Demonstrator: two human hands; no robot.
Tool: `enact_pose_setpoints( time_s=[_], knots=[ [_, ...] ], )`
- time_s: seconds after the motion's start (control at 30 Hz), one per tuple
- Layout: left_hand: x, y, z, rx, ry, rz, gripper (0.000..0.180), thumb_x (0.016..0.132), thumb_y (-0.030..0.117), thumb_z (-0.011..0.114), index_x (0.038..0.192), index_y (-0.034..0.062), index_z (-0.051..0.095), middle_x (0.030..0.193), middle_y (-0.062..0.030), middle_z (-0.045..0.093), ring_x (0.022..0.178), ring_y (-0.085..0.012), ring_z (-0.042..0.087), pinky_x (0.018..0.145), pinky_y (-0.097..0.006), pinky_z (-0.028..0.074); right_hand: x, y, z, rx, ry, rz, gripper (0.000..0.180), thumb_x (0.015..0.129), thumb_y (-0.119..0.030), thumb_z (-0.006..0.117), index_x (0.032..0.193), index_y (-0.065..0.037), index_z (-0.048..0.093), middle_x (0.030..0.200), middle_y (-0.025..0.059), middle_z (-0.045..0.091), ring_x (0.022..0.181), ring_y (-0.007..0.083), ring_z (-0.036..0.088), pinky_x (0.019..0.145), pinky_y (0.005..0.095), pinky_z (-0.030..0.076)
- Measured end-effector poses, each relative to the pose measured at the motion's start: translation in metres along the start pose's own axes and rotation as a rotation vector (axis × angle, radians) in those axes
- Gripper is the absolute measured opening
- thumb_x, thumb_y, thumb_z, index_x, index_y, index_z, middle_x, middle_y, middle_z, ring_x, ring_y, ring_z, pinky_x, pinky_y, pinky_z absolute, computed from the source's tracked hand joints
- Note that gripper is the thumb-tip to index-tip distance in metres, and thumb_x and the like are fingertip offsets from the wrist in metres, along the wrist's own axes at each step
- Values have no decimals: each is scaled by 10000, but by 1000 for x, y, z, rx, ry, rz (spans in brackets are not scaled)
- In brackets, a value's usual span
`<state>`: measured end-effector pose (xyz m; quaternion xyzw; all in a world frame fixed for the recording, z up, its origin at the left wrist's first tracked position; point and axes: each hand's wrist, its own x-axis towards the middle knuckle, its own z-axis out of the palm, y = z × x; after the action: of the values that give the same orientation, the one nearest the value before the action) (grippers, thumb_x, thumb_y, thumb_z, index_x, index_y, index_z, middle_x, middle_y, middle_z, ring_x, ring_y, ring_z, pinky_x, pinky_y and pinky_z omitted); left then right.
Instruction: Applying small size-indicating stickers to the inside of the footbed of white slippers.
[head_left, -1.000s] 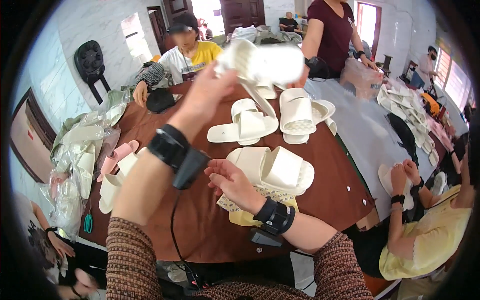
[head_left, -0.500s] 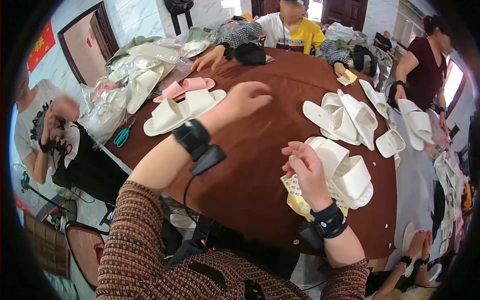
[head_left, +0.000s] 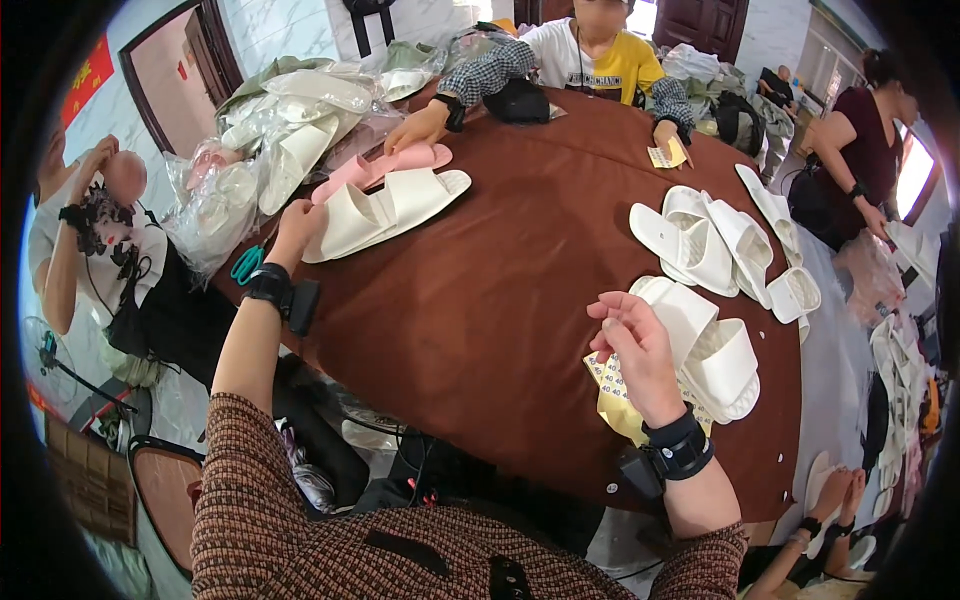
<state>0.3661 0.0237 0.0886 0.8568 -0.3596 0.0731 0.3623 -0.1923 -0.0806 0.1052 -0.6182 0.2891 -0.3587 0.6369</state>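
Note:
My left hand (head_left: pixel 296 228) is at the near-left end of a pair of white slippers (head_left: pixel 425 197), its fingers closed on the edge of the nearer one. My right hand (head_left: pixel 636 345) hovers palm-up over a yellow sheet of round stickers (head_left: pixel 618 408), fingers half curled and apart, with nothing visible in them. Beside it on the right lies another pair of white slippers (head_left: pixel 728 370), partly on the sheet. Pink slippers (head_left: pixel 428 157) lie behind the left pair, and the hand of a person across the table (head_left: pixel 418 128) touches them.
More white slippers (head_left: pixel 690 240) stand at the table's right side. Teal scissors (head_left: pixel 248 264) lie at the left edge, near a heap of bagged slippers (head_left: pixel 290 130). The person opposite holds a yellow sticker sheet (head_left: pixel 667 153). Other people stand left and right.
My left hand has moved back and to the left, from above the middle of the table to the end of the white slippers. The opposite person's hand has reached the pink slippers.

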Motion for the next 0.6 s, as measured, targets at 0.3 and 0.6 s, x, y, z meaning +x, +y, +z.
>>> enact_pose_setpoints(
  time_s=[0.3, 0.6],
  knots=[
    [7, 54, 20, 53, -194, -41, 659, 853, 528, 619, 1143, -62, 656, 1103, -253, 684, 1044, -357, 655, 904, -412, 491, -2, -4, 1, -56, 3, 1, 274, 955, -59, 525, 1221, -5, 562, 1125, 85, 639, 787, 98, 619, 702, 246, 523],
    [-8, 90, 27, 17, -274, -10, 693, 811, 419, 662, 1263, -99, 574, 1249, -267, 624, 1122, -339, 627, 948, -386, 487, -2, -8, 0, -116, -22, -22, 274, 962, -82, 505, 1219, -2, 555, 1132, 69, 632, 798, 90, 596, 713, 254, 515]
  ],
)
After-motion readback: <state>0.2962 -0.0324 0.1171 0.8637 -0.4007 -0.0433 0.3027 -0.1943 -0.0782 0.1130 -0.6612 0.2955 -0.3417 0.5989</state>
